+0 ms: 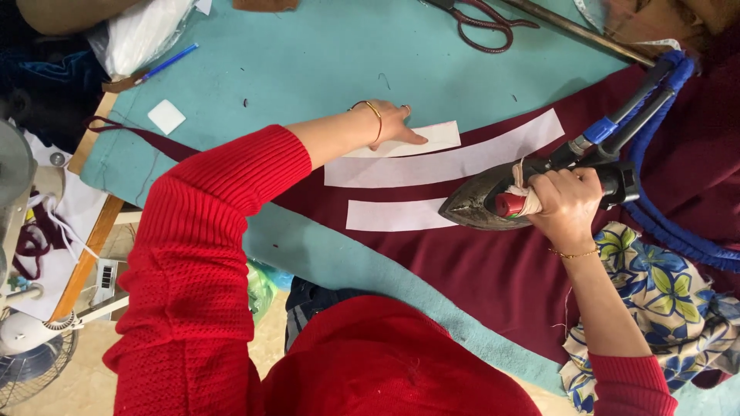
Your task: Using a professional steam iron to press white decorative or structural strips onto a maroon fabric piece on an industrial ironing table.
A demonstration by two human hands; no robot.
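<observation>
The teal table cover point(308, 54) fills the upper half of the frame, padded and flat so cloth can lie smooth on it. Across it, from the left middle down to the lower right, I have spread the maroon fabric point(493, 270), so the part under my hands lies open and unwrinkled.

On the maroon lie three white strips. The long strip point(432, 163) runs across the centre, rising slightly toward the right. The short upper strip point(432, 139) sits just above it, and the lower strip point(393, 215) lies parallel just below.

My right hand point(566, 206), right of centre, is closed around the handle of the steam iron point(482, 202). A scrap of cloth is wrapped about the handle under my palm, probably against the heat. The iron's sole is flat on the fabric, its nose pointing left onto the right end of the lower strip. Its blue hose point(678, 223) trails off to the right edge, out of the way.

My left hand point(393, 123), above centre, grips nothing. It lies flat with fingers stretched on the short upper strip, pinning it so it cannot slide.

Floral cloth point(663, 300) is bunched at the lower right, off the working area. Scissors point(482, 23) rest at the top edge, a blue pen point(166, 63) and a small white square point(166, 116) at the upper left.
</observation>
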